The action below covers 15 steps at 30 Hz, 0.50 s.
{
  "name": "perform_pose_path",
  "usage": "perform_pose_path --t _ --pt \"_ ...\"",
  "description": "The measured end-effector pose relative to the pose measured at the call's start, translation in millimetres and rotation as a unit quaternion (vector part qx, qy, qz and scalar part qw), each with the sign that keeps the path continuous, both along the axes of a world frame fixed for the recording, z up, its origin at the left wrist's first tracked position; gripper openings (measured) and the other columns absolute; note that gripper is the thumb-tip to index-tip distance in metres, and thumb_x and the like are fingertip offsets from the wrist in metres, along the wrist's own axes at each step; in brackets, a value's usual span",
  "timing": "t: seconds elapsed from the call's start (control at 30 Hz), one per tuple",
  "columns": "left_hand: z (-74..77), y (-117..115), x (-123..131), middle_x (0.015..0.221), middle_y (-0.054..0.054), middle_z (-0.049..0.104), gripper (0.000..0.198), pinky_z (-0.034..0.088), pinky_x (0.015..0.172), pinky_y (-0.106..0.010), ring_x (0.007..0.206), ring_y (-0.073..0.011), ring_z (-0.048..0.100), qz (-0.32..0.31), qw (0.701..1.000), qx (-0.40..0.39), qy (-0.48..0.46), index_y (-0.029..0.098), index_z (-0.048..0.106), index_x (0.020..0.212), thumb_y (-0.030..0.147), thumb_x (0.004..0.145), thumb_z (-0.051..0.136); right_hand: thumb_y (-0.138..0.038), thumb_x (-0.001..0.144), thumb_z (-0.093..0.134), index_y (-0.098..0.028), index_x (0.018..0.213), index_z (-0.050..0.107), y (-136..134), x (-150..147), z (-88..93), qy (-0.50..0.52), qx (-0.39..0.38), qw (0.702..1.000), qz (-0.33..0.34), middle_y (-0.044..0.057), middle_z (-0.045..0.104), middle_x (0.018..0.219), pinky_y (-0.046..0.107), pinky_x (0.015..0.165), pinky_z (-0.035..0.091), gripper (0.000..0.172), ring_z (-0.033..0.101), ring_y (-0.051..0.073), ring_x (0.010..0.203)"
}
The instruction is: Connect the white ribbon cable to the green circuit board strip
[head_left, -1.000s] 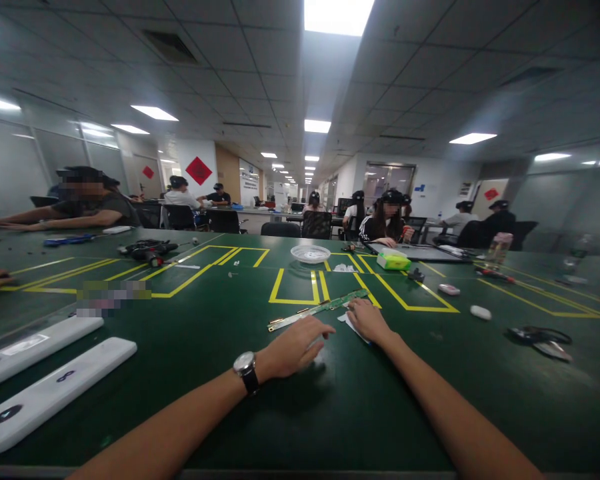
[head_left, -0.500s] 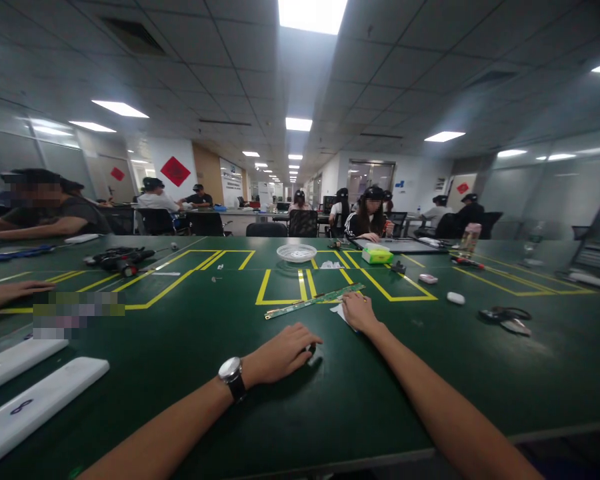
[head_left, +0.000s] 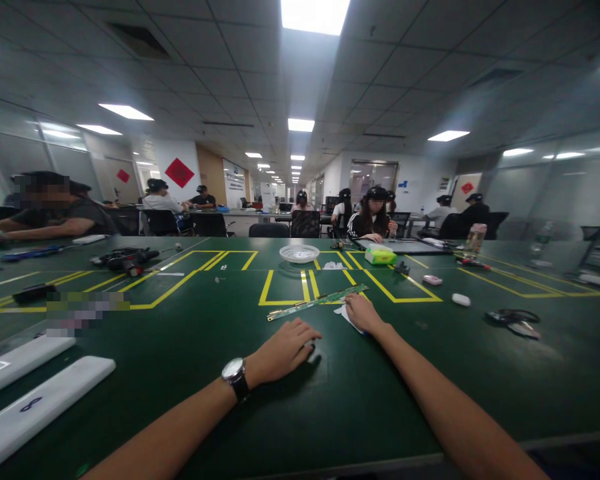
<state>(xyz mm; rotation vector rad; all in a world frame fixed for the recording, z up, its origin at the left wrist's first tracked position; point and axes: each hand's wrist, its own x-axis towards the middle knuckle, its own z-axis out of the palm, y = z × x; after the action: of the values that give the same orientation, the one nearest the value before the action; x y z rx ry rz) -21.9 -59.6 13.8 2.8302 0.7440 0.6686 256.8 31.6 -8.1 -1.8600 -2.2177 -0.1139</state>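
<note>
Over the green table (head_left: 280,413), my left hand (head_left: 283,350) has its fingers bent forward. A small dark thing (head_left: 310,347), too small to name, shows at its thumb and forefinger. A long, narrow green circuit board (head_left: 317,302) lies slantwise beyond it, with gold-coloured parts along its near left end. Close to the board's right part, my right hand (head_left: 364,313) is closed over a thin white piece (head_left: 347,319), like paper or cloth. Its fingertips are partly hidden, and whether they touch the board I cannot tell.
A clear plastic bowl (head_left: 299,254) and a green tissue pack (head_left: 380,255) stand beyond the board. Two white bars (head_left: 55,400) lie at left, below a black object (head_left: 34,293). At right are a white case (head_left: 461,300) and a cable (head_left: 513,317). People sit around.
The view has shifted slightly. At the left edge, another person's hand has drawn back out of view, and a black object shows there now. Both my hands hold nearly the same pose.
</note>
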Motion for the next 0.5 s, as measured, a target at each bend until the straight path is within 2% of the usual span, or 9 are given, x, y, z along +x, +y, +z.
perform_pose_path --t 0.07,0.13,0.27,0.33,0.4,0.5 --pt "-1.5 2.5 -1.2 0.114 -0.007 0.057 0.028 0.039 0.096 -0.039 0.107 -0.0212 0.049 0.022 1.0 0.005 -0.015 0.022 0.053 0.12 0.025 0.096 0.04 -0.021 0.092 0.036 -0.013 0.121 0.061 0.5 -0.1 -0.8 -0.003 -0.002 0.999 0.054 0.011 0.055 0.131 0.031 0.101 0.032 0.039 0.047 0.021 0.119" --pt "-2.2 4.1 -2.2 0.115 -0.007 0.057 0.028 0.038 0.098 -0.04 0.108 -0.0214 0.048 0.035 0.999 0.011 -0.022 0.022 0.053 0.12 0.025 0.096 0.04 -0.022 0.092 0.036 -0.015 0.121 0.061 -0.1 -0.4 -1.0 -0.007 0.002 0.998 0.061 0.01 0.055 0.131 0.032 0.101 0.032 0.039 0.046 0.021 0.12" --pt "-1.3 3.8 -2.3 0.115 -0.007 0.057 0.029 0.04 0.095 -0.039 0.107 -0.0218 0.048 0.036 0.999 0.007 -0.019 0.022 0.053 0.121 0.025 0.096 0.04 -0.021 0.093 0.033 -0.017 0.119 0.061 -1.9 -0.8 -0.7 -0.009 0.016 0.998 -0.061 0.012 0.055 0.13 0.04 0.098 0.034 0.039 0.045 0.026 0.12" --pt "-1.0 2.9 -1.5 0.113 -0.008 0.057 0.029 0.041 0.094 -0.039 0.106 -0.022 0.049 0.03 0.999 0.003 -0.015 0.022 0.054 0.121 0.026 0.095 0.04 -0.02 0.092 0.033 -0.015 0.119 0.061 -1.5 -0.3 -1.3 -0.013 0.014 0.996 -0.087 0.014 0.055 0.129 0.041 0.096 0.035 0.039 0.046 0.027 0.119" --pt "-1.6 2.3 -0.8 0.112 -0.008 0.058 0.029 0.041 0.093 -0.038 0.105 -0.0221 0.049 0.022 1.0 -0.001 -0.011 0.021 0.054 0.121 0.026 0.095 0.041 -0.02 0.092 0.035 -0.014 0.119 0.061 -0.7 -0.2 -2.5 -0.015 0.011 0.998 -0.062 0.014 0.056 0.127 0.039 0.096 0.035 0.038 0.047 0.026 0.118" --pt "-4.1 2.6 -0.3 0.113 -0.008 0.058 0.029 0.04 0.095 -0.039 0.105 -0.0218 0.049 0.003 1.0 0.0 -0.003 0.022 0.054 0.121 0.025 0.094 0.042 -0.021 0.092 0.036 -0.014 0.118 0.062 0.0 -3.1 -4.6 -0.016 0.015 0.999 0.027 0.012 0.058 0.127 0.032 0.1 0.033 0.038 0.047 0.023 0.118"
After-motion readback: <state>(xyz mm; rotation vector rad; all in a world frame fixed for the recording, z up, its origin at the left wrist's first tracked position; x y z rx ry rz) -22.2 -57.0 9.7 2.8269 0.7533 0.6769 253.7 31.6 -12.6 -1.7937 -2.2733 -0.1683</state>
